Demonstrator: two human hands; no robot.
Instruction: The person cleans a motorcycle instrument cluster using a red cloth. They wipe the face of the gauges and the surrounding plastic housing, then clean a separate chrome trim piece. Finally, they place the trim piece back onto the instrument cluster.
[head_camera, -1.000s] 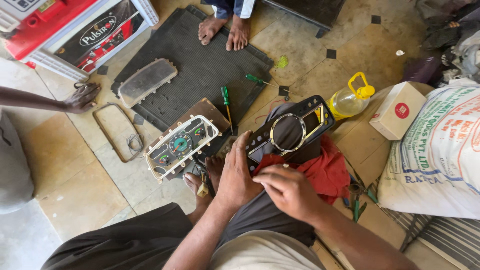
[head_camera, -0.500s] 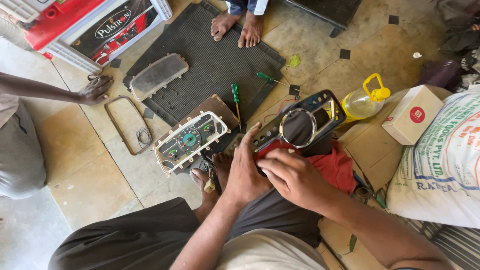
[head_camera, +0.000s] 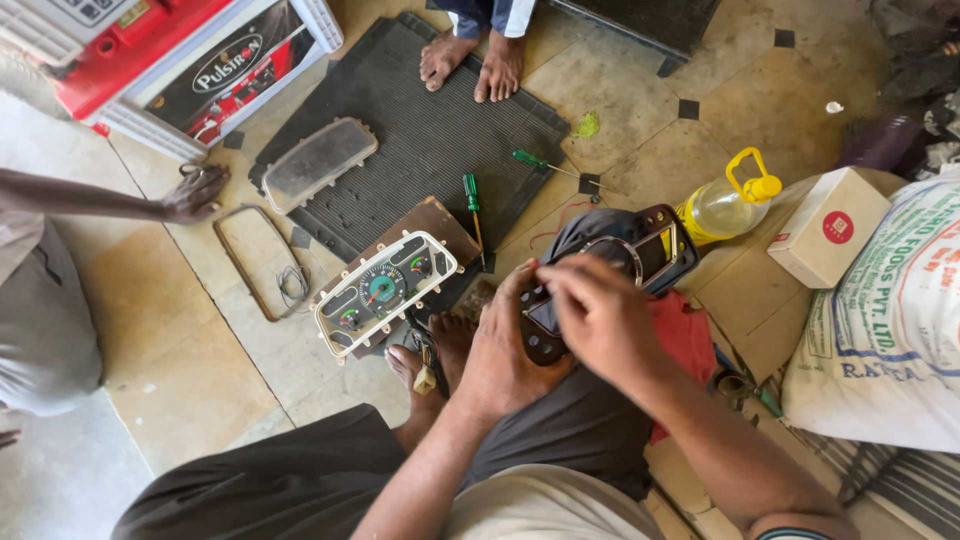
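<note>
- The left hand (head_camera: 505, 350) wraps its palm and fingers around the near end of a black instrument housing (head_camera: 640, 255), gripping it from below and the side.
- The right hand (head_camera: 600, 315) lies on top of that housing with its fingers curled together, fingertips pressing at the near edge; whether they pinch a small part I cannot tell.
- The black instrument housing rests across the person's lap on a red cloth (head_camera: 690, 335), its round bezel opening facing up.
- Just left of the housing lies a white gauge panel (head_camera: 385, 292) with its dials exposed, propped on a brown board (head_camera: 432, 218).
- Further left of the housing, on the black ribbed mat (head_camera: 430, 130), lie a clear curved lens cover (head_camera: 320, 163) and two green-handled screwdrivers (head_camera: 472, 195).
- A thin frame gasket (head_camera: 250, 262) lies on the tiles beyond the gauge panel; another person's hand (head_camera: 195, 192) rests near it.
- Right of the housing stand a yellow-capped bottle (head_camera: 725, 205) and a white carton (head_camera: 828, 228).
- Judging by the layout, the cluster is already apart: lens, gasket and dial panel are off, and the housing is being worked on. Nothing looks refitted yet.
</note>
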